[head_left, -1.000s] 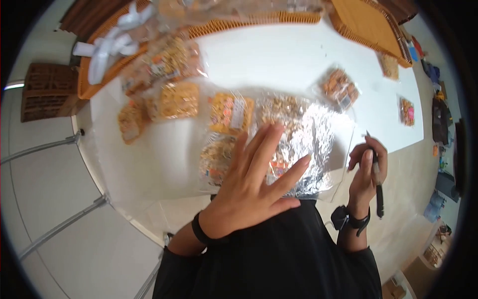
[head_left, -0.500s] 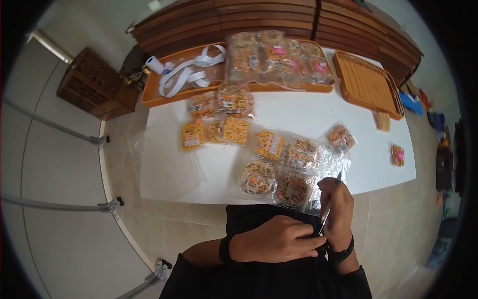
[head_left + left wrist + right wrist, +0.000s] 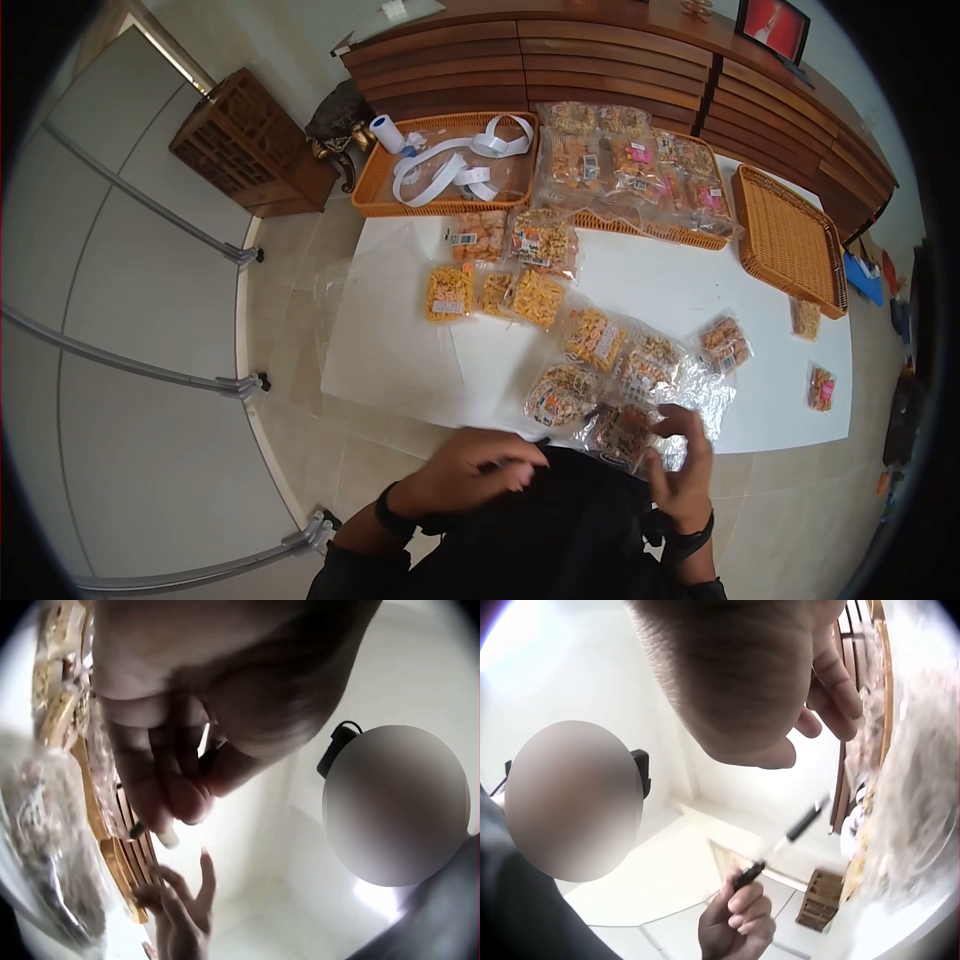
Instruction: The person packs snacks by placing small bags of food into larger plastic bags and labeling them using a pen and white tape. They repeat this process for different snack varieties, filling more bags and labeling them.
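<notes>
My left hand [image 3: 470, 470] is near the table's front edge, fingers curled round one end of a pen [image 3: 804, 823]. The pen has black ends and a pale middle; its far part points up and away from the hand in the right wrist view. My right hand [image 3: 688, 470] holds nothing, with thumb and fingers bent and apart at the front right of a large clear plastic bag [image 3: 705, 400]. Grouped at that bag are a round snack packet [image 3: 562, 395], a yellow one [image 3: 595, 338], a pale one [image 3: 648, 365] and a darker one [image 3: 622, 430].
More snack packets [image 3: 537, 298] lie left of the bag, another packet [image 3: 725, 343] to its right. A wicker tray [image 3: 375, 185] with white ribbon [image 3: 435, 180], packs [image 3: 635, 170] on a second tray, and a third tray [image 3: 790, 240] stand along the back. A flat plastic sheet [image 3: 400, 340] lies left.
The left hand, spread over the bag at first, has drawn back toward my body and now has the pen. The pen has left the right hand, whose fingers have parted. The head view has shifted.
</notes>
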A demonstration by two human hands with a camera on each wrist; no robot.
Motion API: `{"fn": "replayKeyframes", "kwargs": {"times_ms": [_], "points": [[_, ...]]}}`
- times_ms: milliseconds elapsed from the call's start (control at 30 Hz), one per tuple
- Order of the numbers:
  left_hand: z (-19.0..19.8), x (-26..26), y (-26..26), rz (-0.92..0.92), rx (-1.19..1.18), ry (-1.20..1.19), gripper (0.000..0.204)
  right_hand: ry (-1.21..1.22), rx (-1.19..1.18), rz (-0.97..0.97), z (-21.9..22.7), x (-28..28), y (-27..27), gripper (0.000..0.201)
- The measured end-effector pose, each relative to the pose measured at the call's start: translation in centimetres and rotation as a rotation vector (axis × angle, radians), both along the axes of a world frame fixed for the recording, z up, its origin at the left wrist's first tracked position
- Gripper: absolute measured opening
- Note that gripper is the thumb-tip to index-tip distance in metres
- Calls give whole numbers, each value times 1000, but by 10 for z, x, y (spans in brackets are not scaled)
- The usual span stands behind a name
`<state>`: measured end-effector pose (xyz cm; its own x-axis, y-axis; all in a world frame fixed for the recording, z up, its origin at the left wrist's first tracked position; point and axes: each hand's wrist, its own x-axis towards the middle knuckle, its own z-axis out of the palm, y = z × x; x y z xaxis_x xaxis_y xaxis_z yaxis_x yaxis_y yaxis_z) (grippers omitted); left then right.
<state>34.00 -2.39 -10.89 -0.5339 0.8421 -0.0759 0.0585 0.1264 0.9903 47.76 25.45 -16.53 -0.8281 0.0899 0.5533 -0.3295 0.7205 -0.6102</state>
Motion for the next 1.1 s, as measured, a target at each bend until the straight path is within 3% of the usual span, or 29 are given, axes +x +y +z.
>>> {"fn": "replayKeyframes", "kwargs": {"times_ms": [67,133,200,333,433,533,667,800,933,1000,1100], "points": [[-6,-14,-9,308,-38,-5,14,-3,-125,-187,-22,10,25,79],[-1,-40,-11,470,-122,210,16,-43,-296,-424,-36,19,49,62],[-2,-80,-6,556,-60,290,20,-89,-386,-579,-57,26,76,54],[17,-173,36,504,-280,670,29,-125,-528,-633,-97,44,100,43],[2,-233,62,317,-281,772,32,-118,-461,-618,-99,49,101,35],[-20,-268,88,228,-358,673,33,-124,-520,-597,-105,50,107,39],[-59,-287,102,160,-405,824,39,-120,-452,-631,-101,46,110,40],[-48,-272,113,246,-481,786,39,-102,-271,-659,-88,37,103,34],[-61,-288,109,173,-426,937,33,-127,-128,-658,-84,32,103,27],[-57,-288,109,157,-468,1069,29,-119,-112,-646,-88,31,104,26],[-40,-281,111,303,-368,1046,20,-137,-182,-624,-88,36,105,22]]}}
